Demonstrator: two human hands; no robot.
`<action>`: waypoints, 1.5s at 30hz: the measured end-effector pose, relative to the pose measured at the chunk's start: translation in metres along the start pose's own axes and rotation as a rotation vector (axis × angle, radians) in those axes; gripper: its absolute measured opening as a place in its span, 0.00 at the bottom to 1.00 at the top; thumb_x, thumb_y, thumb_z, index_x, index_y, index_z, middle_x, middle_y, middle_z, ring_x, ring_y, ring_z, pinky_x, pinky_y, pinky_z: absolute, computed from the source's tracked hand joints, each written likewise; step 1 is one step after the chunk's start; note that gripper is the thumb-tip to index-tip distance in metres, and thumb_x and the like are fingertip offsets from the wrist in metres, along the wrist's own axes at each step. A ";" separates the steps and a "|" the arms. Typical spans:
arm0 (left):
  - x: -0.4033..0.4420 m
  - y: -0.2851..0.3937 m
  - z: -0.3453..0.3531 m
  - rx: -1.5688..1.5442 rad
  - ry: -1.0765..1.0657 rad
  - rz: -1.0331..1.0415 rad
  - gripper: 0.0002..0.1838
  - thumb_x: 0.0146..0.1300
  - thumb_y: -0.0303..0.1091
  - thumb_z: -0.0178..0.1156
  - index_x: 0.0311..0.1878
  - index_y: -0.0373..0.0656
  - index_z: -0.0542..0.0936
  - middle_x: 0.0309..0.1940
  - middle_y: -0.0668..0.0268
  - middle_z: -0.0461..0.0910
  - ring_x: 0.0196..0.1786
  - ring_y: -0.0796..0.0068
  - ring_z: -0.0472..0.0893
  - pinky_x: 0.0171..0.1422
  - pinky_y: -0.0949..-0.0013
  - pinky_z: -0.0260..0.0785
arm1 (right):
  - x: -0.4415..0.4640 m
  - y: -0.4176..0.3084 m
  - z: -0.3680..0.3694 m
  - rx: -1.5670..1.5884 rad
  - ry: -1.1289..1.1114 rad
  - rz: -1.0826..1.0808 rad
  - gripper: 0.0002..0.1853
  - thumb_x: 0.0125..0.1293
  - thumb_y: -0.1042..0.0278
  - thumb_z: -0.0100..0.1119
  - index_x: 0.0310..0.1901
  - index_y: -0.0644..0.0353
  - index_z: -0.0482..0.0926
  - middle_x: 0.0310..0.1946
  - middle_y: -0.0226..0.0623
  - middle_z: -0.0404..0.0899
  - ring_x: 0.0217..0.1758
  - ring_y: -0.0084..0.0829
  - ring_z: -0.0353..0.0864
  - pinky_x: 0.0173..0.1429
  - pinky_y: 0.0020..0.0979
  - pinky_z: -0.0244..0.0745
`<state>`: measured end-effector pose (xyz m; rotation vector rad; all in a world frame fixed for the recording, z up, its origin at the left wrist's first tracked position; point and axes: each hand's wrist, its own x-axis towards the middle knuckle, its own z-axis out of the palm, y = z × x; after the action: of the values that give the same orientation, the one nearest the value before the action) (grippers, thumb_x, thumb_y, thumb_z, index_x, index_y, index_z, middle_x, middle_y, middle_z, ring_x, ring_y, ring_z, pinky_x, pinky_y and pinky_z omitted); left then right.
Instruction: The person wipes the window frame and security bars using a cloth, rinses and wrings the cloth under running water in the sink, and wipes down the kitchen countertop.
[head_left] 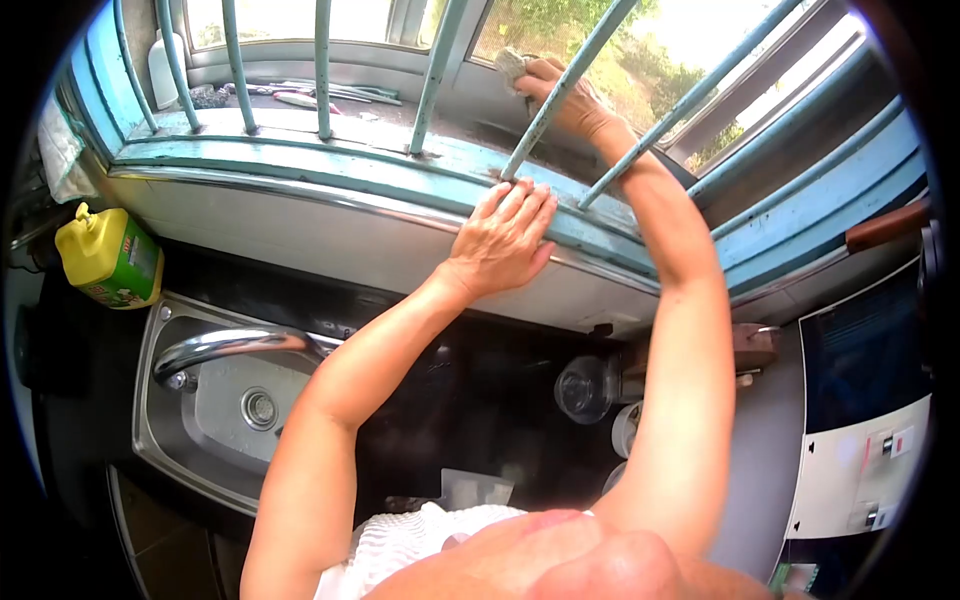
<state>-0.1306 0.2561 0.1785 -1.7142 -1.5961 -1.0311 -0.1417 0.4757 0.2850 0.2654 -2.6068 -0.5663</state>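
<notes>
A pale, crumpled cloth (pixel 510 67) is pinched between the fingers and thumb of the right hand (pixel 562 94), which reaches past the blue bars (pixel 435 75) to the window (pixel 640 50). Nearer the body, the left hand (pixel 503 238) lies flat, fingers extended and thumb apart, on the blue sill (pixel 300 165); below and left of it are the sink (pixel 225 385) and a yellow jug (pixel 110 255).
</notes>
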 end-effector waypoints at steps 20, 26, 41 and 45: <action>-0.015 -0.025 -0.051 0.024 -0.076 -0.134 0.26 0.51 0.39 0.56 0.55 0.45 0.67 0.57 0.61 0.64 0.64 0.65 0.57 0.64 0.44 0.40 | -0.063 -0.154 -0.144 0.330 0.683 0.773 0.12 0.55 0.77 0.54 0.42 0.68 0.70 0.37 0.35 0.72 0.37 0.23 0.72 0.44 0.22 0.68; -0.039 -0.058 -0.058 0.143 0.005 -0.297 0.26 0.52 0.47 0.54 0.53 0.46 0.69 0.56 0.63 0.65 0.63 0.66 0.57 0.66 0.50 0.39 | 0.039 -0.169 -0.074 0.696 0.515 0.869 0.22 0.53 0.71 0.54 0.50 0.71 0.67 0.47 0.51 0.66 0.53 0.41 0.65 0.58 0.32 0.59; -0.042 -0.060 -0.052 0.036 0.136 -0.375 0.26 0.49 0.45 0.56 0.53 0.47 0.69 0.54 0.66 0.66 0.61 0.67 0.60 0.66 0.55 0.38 | 0.130 -0.062 0.038 -0.297 0.359 0.349 0.13 0.47 0.73 0.55 0.37 0.58 0.77 0.40 0.44 0.67 0.49 0.44 0.65 0.54 0.41 0.63; -0.044 -0.058 -0.052 0.020 0.156 -0.383 0.26 0.49 0.45 0.57 0.53 0.47 0.70 0.53 0.66 0.67 0.61 0.68 0.60 0.66 0.55 0.39 | 0.094 -0.091 0.062 0.175 0.097 0.433 0.12 0.45 0.74 0.53 0.33 0.56 0.80 0.42 0.44 0.72 0.51 0.41 0.69 0.56 0.35 0.64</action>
<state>-0.1950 0.1960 0.1641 -1.3048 -1.8641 -1.2892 -0.2457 0.3900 0.2323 -0.2116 -2.5107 -0.1705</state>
